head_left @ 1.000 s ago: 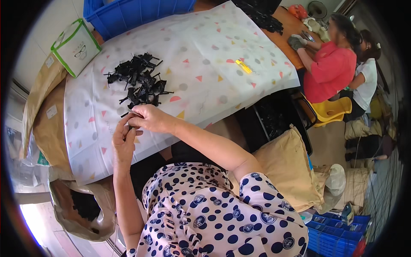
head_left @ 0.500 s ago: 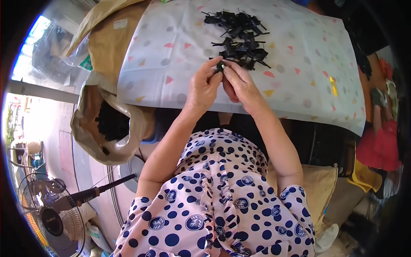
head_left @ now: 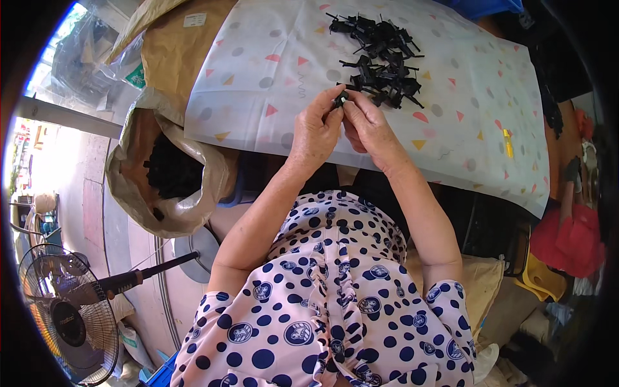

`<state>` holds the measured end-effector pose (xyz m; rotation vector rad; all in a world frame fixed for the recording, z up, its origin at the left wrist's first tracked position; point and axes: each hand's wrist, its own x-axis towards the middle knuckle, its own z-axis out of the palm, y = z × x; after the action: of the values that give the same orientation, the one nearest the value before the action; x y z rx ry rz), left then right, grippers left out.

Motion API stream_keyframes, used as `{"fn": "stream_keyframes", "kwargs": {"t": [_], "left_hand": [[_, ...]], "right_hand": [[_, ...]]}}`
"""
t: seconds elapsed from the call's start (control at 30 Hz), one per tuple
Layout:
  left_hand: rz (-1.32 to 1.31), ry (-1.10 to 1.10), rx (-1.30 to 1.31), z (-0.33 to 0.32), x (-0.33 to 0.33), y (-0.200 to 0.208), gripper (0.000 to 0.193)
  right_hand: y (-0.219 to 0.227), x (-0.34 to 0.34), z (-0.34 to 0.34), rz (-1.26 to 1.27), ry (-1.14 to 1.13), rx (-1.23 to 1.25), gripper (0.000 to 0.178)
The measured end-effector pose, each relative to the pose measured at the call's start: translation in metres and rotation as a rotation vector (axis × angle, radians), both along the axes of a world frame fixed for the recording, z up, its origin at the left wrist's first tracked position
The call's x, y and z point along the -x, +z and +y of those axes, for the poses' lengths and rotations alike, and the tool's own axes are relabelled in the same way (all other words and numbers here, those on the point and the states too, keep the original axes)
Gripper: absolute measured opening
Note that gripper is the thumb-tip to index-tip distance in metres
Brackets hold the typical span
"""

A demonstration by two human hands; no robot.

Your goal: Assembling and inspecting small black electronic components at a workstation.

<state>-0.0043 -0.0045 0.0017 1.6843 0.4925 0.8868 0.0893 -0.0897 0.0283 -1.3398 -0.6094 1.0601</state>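
Observation:
Both my hands meet over the near part of a table with a patterned white cloth (head_left: 251, 84). Between their fingertips is a small black plastic part (head_left: 341, 99) with a light spot on it. My left hand (head_left: 314, 129) pinches it from the left with thumb and forefinger. My right hand (head_left: 374, 132) grips it from the other side, its remaining fingers curled in. The fingers cover most of the part, so its full shape is hidden. Just beyond my hands lies a loose pile of black plastic parts (head_left: 387, 64) with thin prongs sticking out.
An open sack (head_left: 193, 216) holding black pieces stands left of the table. Behind it is a brown paper bag (head_left: 174, 58). A standing fan (head_left: 68, 322) is at the lower left. A small yellow item (head_left: 508, 143) lies on the cloth's right side.
The whole view has shifted slightly, so the table and pile appear farther right. My hands keep the same pinch on the black part.

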Motion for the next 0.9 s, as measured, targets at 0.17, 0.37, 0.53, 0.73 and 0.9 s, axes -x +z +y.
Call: {"fn": "stream_keyframes", "kwargs": {"t": [0.17, 0.37, 0.53, 0.73, 0.9], "left_hand": [[0.175, 0.120, -0.141, 0.003, 0.009, 0.007, 0.034], [0.098, 0.076, -0.114, 0.028, 0.052, 0.013, 0.035], [0.474, 0.412, -0.582, 0.074, 0.164, 0.063, 0.034], [0.924, 0.579, -0.874, 0.105, 0.248, 0.048, 0.028], [0.624, 0.522, -0.722, 0.085, 0.186, 0.047, 0.026]], "right_hand": [[0.002, 0.001, 0.011, 0.047, 0.082, 0.068, 0.027], [-0.006, -0.017, 0.038, -0.426, 0.276, -0.020, 0.027], [0.000, -0.106, 0.037, -1.252, 0.021, 0.039, 0.024], [0.008, -0.116, 0.055, -1.503, 0.084, 0.211, 0.022], [0.006, -0.084, 0.050, -1.434, 0.312, 0.193, 0.019]]}}
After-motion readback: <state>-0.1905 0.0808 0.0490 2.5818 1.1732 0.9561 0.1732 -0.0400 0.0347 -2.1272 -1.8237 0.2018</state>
